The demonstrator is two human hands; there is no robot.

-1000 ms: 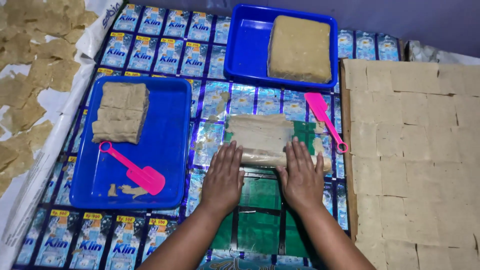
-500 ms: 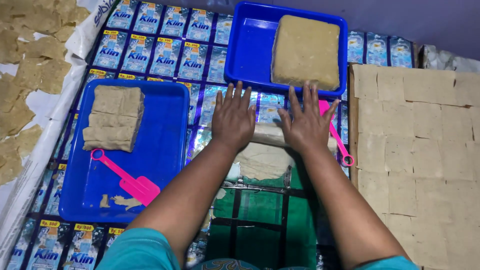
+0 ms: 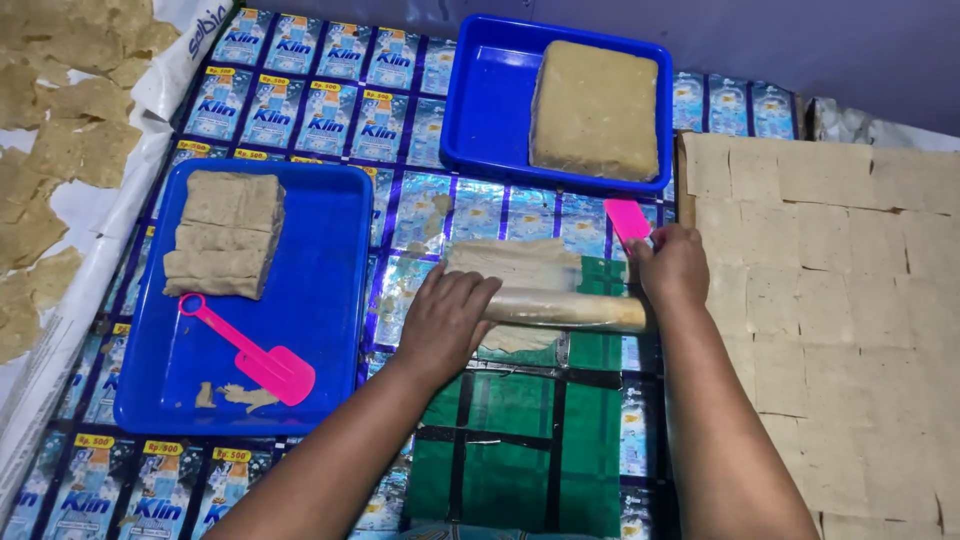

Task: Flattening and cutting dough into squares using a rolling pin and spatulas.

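So the whole work surface is covered with a mat (image 3: 300, 90) made of shiny sachet wrappers, mostly blue with a green patch in the middle, and there's a plain grey wall along the top edge. Right on that green patch sits a flattened sheet of beige dough (image 3: 515, 265) with a clear rolling pin (image 3: 570, 308) lying across its near edge. The left hand (image 3: 445, 320) is pressed palm-down on the left end of the pin, fingers curled over it. The right hand (image 3: 672, 265) is over at the pin's right end, closed around the handle of a pink scraper (image 3: 627, 218) that pokes out toward the far tray, can't really tell if it's touching the pin too. So the hands are apart, one at each end.

Far side there's a blue tray (image 3: 490, 110) holding a big square block of dough (image 3: 595, 108). On the left is a second blue tray (image 3: 320, 300) with a sliced stack of dough (image 3: 225, 232) in its far corner, a pink spatula (image 3: 250, 350) lying just below it, plus a few crumbs (image 3: 235, 395) near the front.

To the right is a board (image 3: 850, 300) covered in thin square sheets laid edge to edge. Way off left, rough pieces of thin dough (image 3: 50, 150) are spread on white sheeting
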